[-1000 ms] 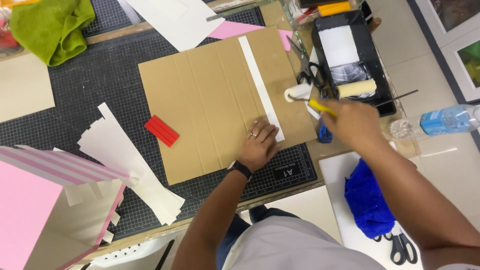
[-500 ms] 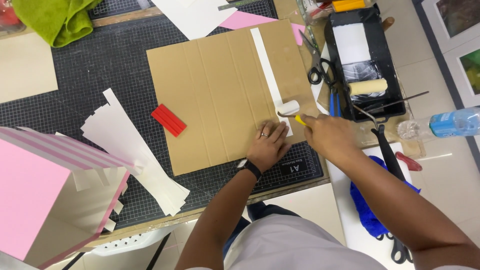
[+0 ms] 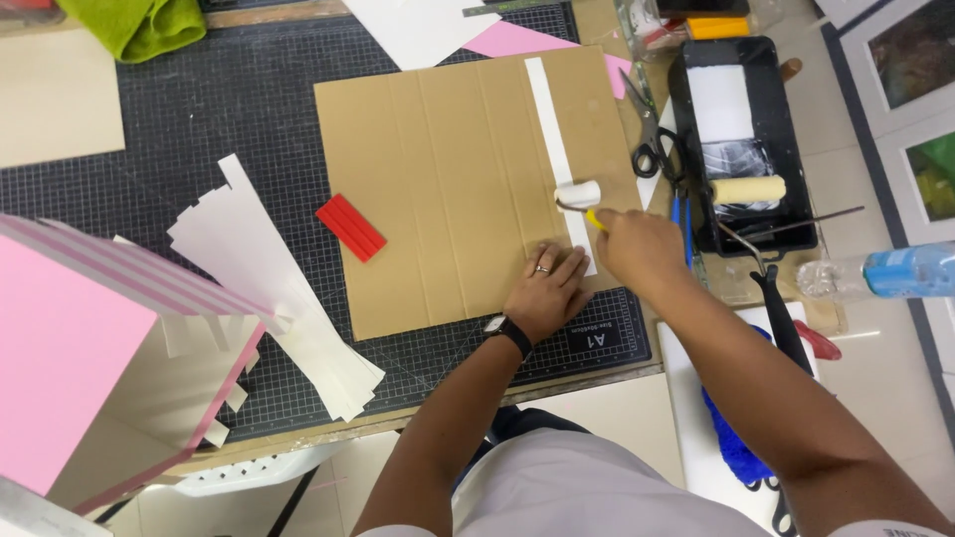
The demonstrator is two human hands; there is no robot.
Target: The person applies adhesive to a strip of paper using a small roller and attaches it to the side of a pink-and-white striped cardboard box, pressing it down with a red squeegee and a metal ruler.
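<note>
A brown cardboard sheet [image 3: 448, 189] lies flat on the black cutting mat [image 3: 199, 119], with a white paper strip [image 3: 553, 129] running down its right part and a pink box [image 3: 90, 358] well off to its left. The left hand [image 3: 545, 290] presses open and flat on the sheet's lower right corner, while the right hand [image 3: 637, 247] is closed around the yellow handle of a small white roller [image 3: 579, 195] resting on the strip, just above the left hand

Not much packaging here tbh: a clear plastic bottle [image 3: 875, 275] with a blue label [image 3: 910, 268] wrapped round it lies on its side at the bench's right edge. The black cutting mat [image 3: 199, 129] has a small white printed size mark [image 3: 594, 340] near its front right corner.
</note>
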